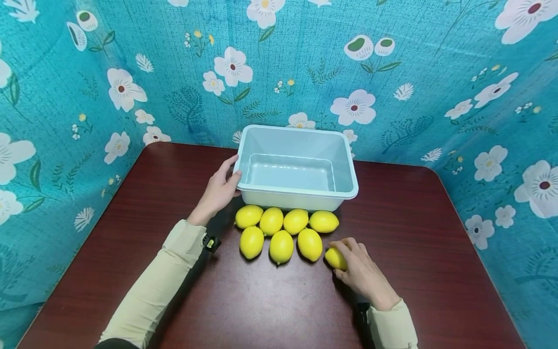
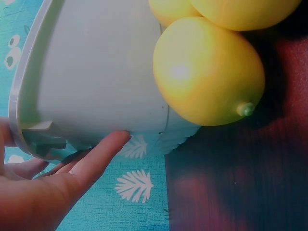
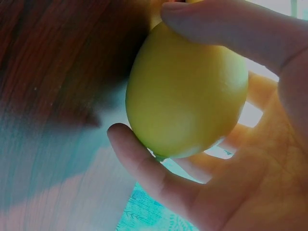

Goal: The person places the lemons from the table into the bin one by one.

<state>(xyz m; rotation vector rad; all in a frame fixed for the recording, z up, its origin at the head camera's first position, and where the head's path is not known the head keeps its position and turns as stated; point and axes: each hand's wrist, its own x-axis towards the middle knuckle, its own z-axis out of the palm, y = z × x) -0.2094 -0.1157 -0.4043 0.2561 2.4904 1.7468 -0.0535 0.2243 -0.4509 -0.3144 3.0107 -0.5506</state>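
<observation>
A pale blue plastic basin stands at the back of the table, its inside bare. My left hand grips its left rim, and in the left wrist view the fingers lie along the outer wall. Several yellow lemons lie in two rows before the basin; one lemon looms large beside its wall. At the right end of the front row, my right hand holds another lemon, with thumb and fingers curled round it.
The dark red-brown wooden table has rounded back corners. A teal floral cloth hangs behind it and along both sides, close to the basin's back. Black wrist cameras are strapped at both cuffs.
</observation>
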